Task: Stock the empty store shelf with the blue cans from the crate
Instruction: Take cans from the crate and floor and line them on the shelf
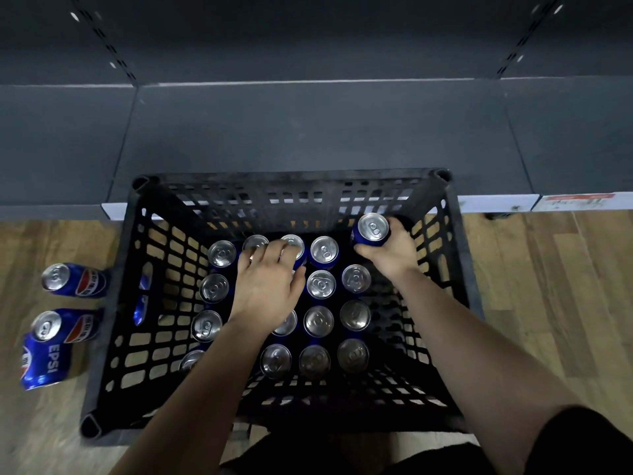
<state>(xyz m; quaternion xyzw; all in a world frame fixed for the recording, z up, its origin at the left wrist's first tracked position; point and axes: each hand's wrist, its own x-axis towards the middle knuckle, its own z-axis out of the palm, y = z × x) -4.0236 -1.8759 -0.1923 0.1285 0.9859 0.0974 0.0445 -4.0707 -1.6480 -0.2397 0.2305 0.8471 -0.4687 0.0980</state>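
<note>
**Right hand lifts one can, left hand reaches into the crate**

The black plastic crate (463, 269) sits on the wooden floor (548, 289) in the middle of the frame, its far edge against the front of the dark shelf (308, 132) that fills the upper part of the picture. The blue cans (321, 284) stand upright in rows on the crate's bottom, silver tops facing up.

The right hand (394, 250) is in the upper right corner of the crate. Its fingers (400, 222) and thumb are clamped round the body of a raised can (372, 229), which is held above the level of the others.

The left hand (265, 286) reaches down into the back rows, left of centre. Its fingers (255, 257) lie spread over the tops of the cans there, the thumb beside one of them; whether they have closed on a can I cannot tell.

At the left edge of the frame, just outside the crate wall, three more cans (56, 277) are on the floor close together.
</note>
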